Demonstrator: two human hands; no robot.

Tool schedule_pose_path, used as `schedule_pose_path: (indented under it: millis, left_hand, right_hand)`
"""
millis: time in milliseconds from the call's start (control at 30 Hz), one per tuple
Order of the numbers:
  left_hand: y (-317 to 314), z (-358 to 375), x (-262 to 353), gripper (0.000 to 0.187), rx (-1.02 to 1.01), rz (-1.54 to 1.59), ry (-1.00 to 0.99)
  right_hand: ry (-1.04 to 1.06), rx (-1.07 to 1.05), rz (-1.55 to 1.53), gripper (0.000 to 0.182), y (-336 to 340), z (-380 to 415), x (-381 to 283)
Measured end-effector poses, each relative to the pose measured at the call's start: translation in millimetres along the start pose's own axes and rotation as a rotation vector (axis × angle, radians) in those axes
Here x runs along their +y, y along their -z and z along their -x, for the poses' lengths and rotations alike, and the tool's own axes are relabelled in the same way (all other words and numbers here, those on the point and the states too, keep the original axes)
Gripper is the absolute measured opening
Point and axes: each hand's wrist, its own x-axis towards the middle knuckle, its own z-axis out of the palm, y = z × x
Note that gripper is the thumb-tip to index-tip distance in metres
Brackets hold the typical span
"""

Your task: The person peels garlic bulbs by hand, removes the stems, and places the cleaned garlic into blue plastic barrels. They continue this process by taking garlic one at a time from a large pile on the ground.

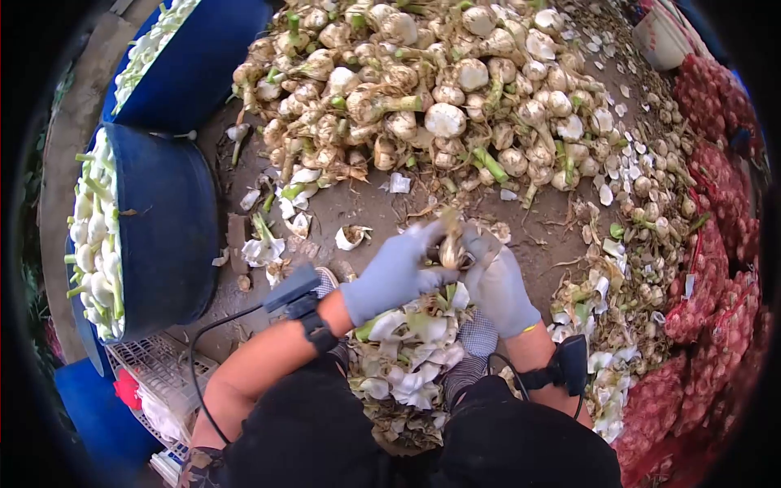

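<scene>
Between my two gloved hands is a garlic bulb [451, 246] with dry brown skin, slightly smeared by motion. My left hand [396, 271] grips it from the left, fingers and thumb curled toward it. From the other side my right hand [503, 286] closes on it, with its fingertips partly hidden and a small dark spot showing beside the bulb. Below the hands, a heap of peeled garlic skins [411, 354] lies between my feet. Beyond them rises a large pile of unpeeled garlic [439, 106] with cut green stems.
At left, a blue tub [167, 220] holds peeled white garlic, with another blue tub [191, 73] behind it. A plastic crate [154, 366] stands at lower left. Red mesh sacks [716, 325] line the right, beside loose small bulbs [651, 211]. Skin scraps litter the ground.
</scene>
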Motion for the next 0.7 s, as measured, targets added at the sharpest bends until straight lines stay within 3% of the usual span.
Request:
schedule_pose_path:
  millis: [33,67,133,167,200,267,300,400,467,533,700]
  left_hand:
    - [-9.5,6.8,-15.8,0.069,0.035,-0.114,-0.008]
    - [-5.2,9.7,-15.7,0.069,0.038,-0.119,0.001]
    - [1.2,14.2,-12.2,0.065,-0.020,0.442,0.229]
    - [4.1,13.4,-3.8,0.060,-0.026,0.374,0.276]
    - [0.4,12.8,-6.0,0.060,-0.034,0.380,0.279]
    - [-0.6,5.2,-4.0,0.059,0.049,0.258,0.015]
    - [3.9,7.3,-0.6,0.059,0.005,0.229,0.094]
    - [17.1,8.2,-4.6,0.059,-0.106,0.209,0.125]
    - [7.4,12.2,-3.6,0.054,-0.054,0.247,0.134]
    - [8.0,15.0,4.3,0.047,-0.003,0.766,0.348]
    - [13.6,13.6,-0.2,0.048,0.039,0.596,0.364]
  right_hand:
    - [0.010,-0.005,-0.010,0.025,1.8,-6.8,-6.5]
    - [-0.195,-0.021,-0.236,0.024,10.4,-16.4,-18.7]
    - [-0.630,-0.047,-0.680,0.021,24.5,-27.2,-34.0]
    - [-0.667,-0.022,-0.832,0.022,24.0,-26.8,-32.7]
    - [-0.678,-0.018,-0.831,0.022,27.0,-30.6,-37.5]
    - [-0.774,-0.274,-0.621,0.025,34.9,-43.8,-52.3]
    - [-0.727,-0.162,-0.722,0.029,26.8,-38.1,-46.2]
    - [-0.843,-0.263,-0.719,0.032,34.9,-36.3,-40.4]
    - [-0.882,-0.277,-0.641,0.032,28.4,-34.8,-43.7]
    - [-0.905,-0.298,-0.558,0.032,21.1,-34.5,-48.7]
    - [-0.751,-0.035,-0.885,0.035,5.8,-17.3,-55.1]
